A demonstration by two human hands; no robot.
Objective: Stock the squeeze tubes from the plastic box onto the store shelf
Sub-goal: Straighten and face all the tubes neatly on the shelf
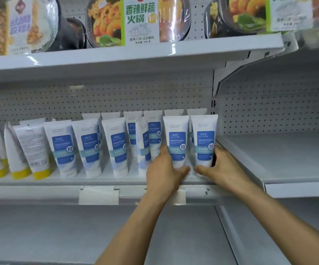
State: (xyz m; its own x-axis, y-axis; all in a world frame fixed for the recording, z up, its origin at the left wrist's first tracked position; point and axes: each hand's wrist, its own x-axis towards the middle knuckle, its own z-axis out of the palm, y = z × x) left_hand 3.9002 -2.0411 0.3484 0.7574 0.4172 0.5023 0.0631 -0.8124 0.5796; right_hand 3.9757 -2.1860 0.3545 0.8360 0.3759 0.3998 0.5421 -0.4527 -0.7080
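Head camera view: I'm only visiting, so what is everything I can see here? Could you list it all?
blue-label tubes: about a dozen, white and blue, middle shelf, back ones partly hidden
yellow-cap tubes: at least four, white, left end of that shelf
meal trays: at least three, dark with colourful sleeves, top shelf
shelves: several, white, two bays
paper tags: at least two, white, middle shelf's front edge
left hand: one, bare, grips next-to-last tube
right hand: one, bare, grips end tube
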